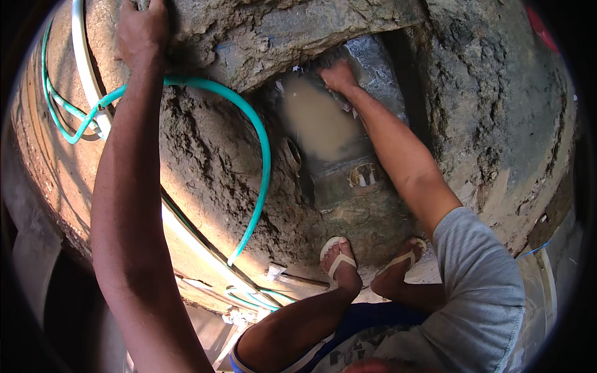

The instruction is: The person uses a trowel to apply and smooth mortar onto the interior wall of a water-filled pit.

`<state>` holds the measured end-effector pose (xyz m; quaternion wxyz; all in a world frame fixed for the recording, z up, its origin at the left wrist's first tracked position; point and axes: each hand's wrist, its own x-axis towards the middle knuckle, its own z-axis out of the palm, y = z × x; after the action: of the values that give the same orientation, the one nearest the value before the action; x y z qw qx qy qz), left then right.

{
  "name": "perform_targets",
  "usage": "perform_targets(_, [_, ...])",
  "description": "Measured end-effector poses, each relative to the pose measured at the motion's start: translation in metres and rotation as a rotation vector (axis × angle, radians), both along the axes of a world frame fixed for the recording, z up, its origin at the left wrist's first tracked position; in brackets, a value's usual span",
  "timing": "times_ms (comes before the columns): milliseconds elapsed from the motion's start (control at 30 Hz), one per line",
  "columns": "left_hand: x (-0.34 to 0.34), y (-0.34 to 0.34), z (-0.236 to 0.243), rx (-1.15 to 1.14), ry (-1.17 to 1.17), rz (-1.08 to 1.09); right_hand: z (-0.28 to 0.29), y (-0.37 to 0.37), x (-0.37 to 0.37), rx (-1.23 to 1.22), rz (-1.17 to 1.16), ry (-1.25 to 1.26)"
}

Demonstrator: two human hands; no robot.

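My right hand (340,77) reaches down into a pit beside a pool of murky brown water (317,121). Its fingers go into shadow at the water's far edge, so what they touch or hold is hidden. Wet grey concrete (373,65) lies just right of that hand. My left hand (143,34) is at the far left, against the rough earth-and-concrete rim (205,37). Its fingertips are cut off by the picture's top edge, and I see nothing held in it. A green hose (264,155) loops close to my left forearm.
A pale pipe (81,50) runs down the left side. A pipe opening (291,153) shows in the pit's left wall. My sandalled feet (341,258) stand at the pit's near end. A rough wall (485,112) rises on the right, with something red (542,30) beyond it.
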<state>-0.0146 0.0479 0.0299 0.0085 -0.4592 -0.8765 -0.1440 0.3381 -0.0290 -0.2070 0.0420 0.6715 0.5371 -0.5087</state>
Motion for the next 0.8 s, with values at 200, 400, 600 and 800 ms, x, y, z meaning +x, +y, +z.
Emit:
perform_targets(200, [-0.002, -0.020, 0.008, 0.008, 0.055, 0.036, 0.061, -0.051, 0.001, -0.303, 0.035, 0.138])
perform_targets(400, [-0.001, -0.010, 0.009, -0.048, 0.044, 0.031, 0.020, -0.030, -0.007, 0.090, -0.037, -0.096])
perform_targets(600, [-0.004, -0.005, 0.003, 0.014, 0.001, -0.013, -0.001, -0.004, -0.024, -0.136, 0.005, 0.184])
perform_targets(800, [0.008, -0.014, 0.018, -0.048, 0.031, 0.055, 0.043, -0.037, 0.003, -0.157, 0.035, 0.178])
